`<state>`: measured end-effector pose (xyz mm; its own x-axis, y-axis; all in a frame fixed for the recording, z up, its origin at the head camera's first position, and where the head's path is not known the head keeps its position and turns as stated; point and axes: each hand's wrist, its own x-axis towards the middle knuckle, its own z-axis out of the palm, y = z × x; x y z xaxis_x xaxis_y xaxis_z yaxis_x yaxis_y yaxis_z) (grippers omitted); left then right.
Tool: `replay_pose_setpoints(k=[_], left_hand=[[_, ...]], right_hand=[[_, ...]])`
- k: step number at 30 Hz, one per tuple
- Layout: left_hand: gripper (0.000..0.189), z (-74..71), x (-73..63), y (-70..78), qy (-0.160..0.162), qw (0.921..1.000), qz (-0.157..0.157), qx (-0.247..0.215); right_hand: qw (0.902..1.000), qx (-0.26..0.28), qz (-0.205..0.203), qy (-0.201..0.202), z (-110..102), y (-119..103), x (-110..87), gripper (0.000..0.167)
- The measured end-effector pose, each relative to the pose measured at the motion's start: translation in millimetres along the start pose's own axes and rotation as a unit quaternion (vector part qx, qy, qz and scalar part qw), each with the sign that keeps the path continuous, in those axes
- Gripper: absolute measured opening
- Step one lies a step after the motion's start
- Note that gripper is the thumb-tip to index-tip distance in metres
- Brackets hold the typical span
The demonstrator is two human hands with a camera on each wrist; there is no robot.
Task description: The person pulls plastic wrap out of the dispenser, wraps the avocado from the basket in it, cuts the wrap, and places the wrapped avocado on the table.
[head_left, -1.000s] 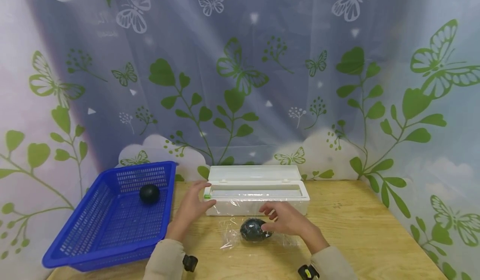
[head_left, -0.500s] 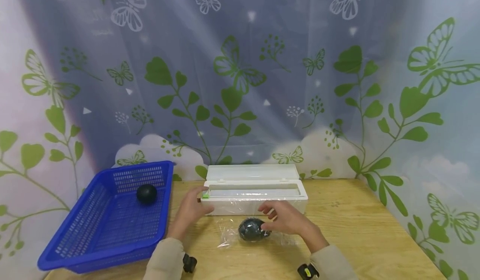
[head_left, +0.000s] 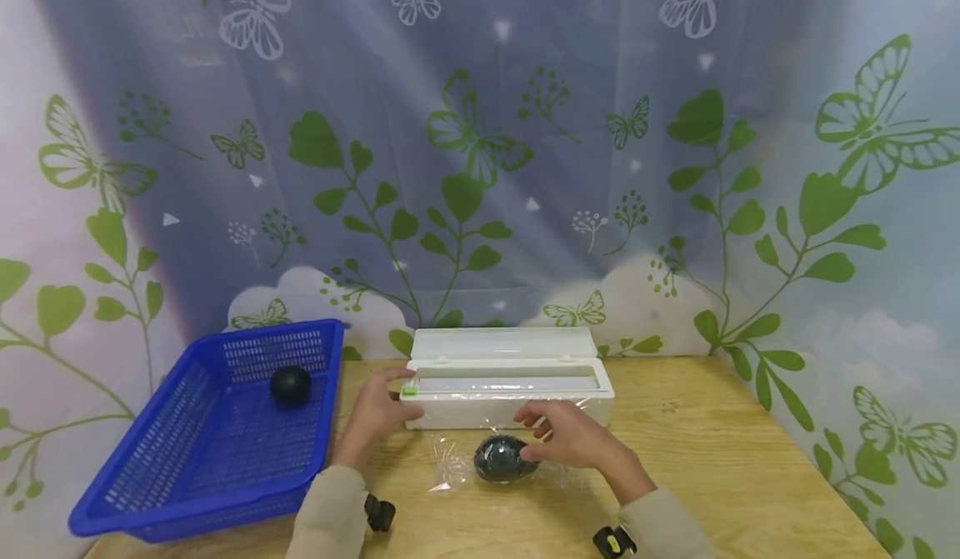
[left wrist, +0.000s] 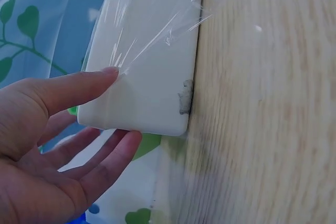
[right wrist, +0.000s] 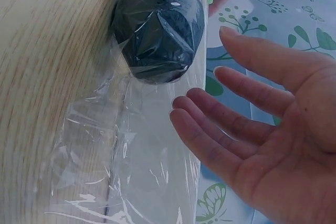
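Observation:
A white cling film dispenser (head_left: 510,411) stands at the back of the table with its lid up. My left hand (head_left: 377,409) grips its left end; in the left wrist view the thumb (left wrist: 89,85) lies on the film-covered front face and the fingers curl by the end. In front of the dispenser, a dark egg-shaped object (head_left: 501,459) sits wrapped in clear cling film (right wrist: 89,150), which runs up to the dispenser. Beside that object is my right hand (head_left: 566,436), fingers loosely bent with nothing in them; the right wrist view shows a gap between fingertips and object.
To the left stands a blue plastic basket (head_left: 202,505) holding another dark round object (head_left: 290,386). A small green piece (head_left: 408,391) sits on the dispenser's left corner. A printed curtain (head_left: 480,167) hangs right behind the wooden table (head_left: 720,476).
My left hand has come in around the dispenser's left end, its thumb and fingers drawing closer together. The right hand stays beside the wrapped object. The whole head view has shifted slightly.

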<state>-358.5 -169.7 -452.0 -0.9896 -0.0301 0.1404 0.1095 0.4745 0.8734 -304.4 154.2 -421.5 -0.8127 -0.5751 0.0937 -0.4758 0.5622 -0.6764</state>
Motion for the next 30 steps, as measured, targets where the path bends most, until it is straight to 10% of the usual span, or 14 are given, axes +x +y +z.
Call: replay_pose_setpoints(k=[19, 30], left_hand=[[0.061, -8.4, 9.0, -8.8, -0.008, 0.9999, -0.010, -0.010], [0.064, -7.8, 10.4, -12.3, -0.010, 0.9997, -0.006, -0.021]], right_hand=[[0.9967, -0.053, -0.060, -0.011, 2.6, -26.9, 28.1, 0.034], [0.9610, -0.232, -0.150, -0.014, 18.7, -58.4, 81.3, 0.040]])
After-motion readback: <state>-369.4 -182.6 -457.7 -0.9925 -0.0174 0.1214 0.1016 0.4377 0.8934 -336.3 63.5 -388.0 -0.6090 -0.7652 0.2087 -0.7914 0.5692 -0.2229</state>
